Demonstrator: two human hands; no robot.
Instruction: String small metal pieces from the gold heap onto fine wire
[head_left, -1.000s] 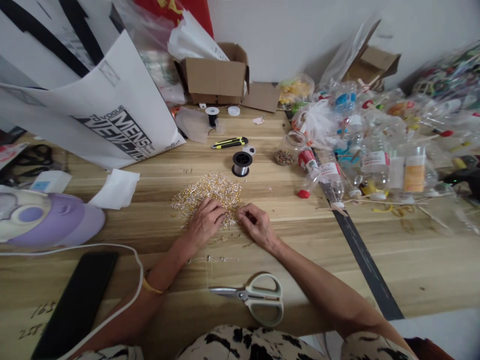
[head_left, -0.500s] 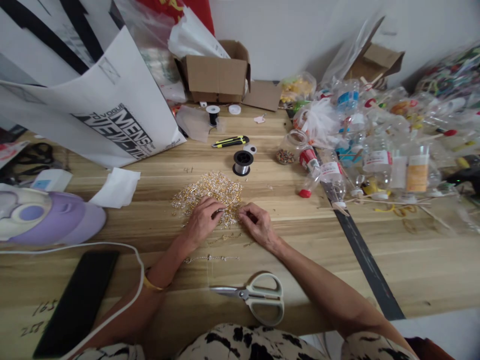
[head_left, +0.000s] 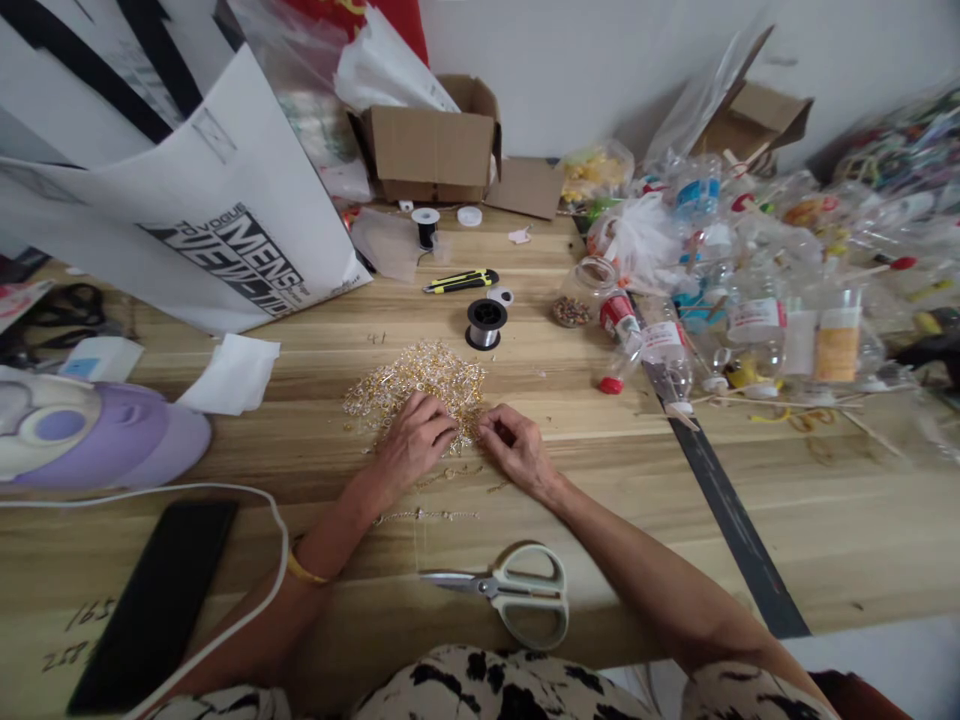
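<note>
A heap of small gold and silver chain pieces (head_left: 420, 370) lies on the wooden table. My left hand (head_left: 416, 435) rests over the heap's near edge, fingers curled and pressed together; what they pinch is too small to name. At the heap's right edge, my right hand (head_left: 517, 445) is closed with thumb and forefinger together, and its contents cannot be made out. Just below the hands lies a short gold chain (head_left: 450, 473). Closer to me is a silver chain bracelet (head_left: 427, 515) laid out straight. Scissors (head_left: 517, 592) with pale handles lie nearest my body.
Behind the heap are a wire spool (head_left: 486, 325) and a yellow-black utility knife (head_left: 461, 281). Plastic bottles (head_left: 667, 350) crowd the right side. On the left stand a white bag (head_left: 247, 200), a purple device (head_left: 142, 430) and a black phone (head_left: 157, 600); a white cable (head_left: 247, 490) crosses my left forearm.
My left hand has turned and shifted slightly to the right, its fingers now bunched closer together over the heap. My right hand stays almost where it was.
</note>
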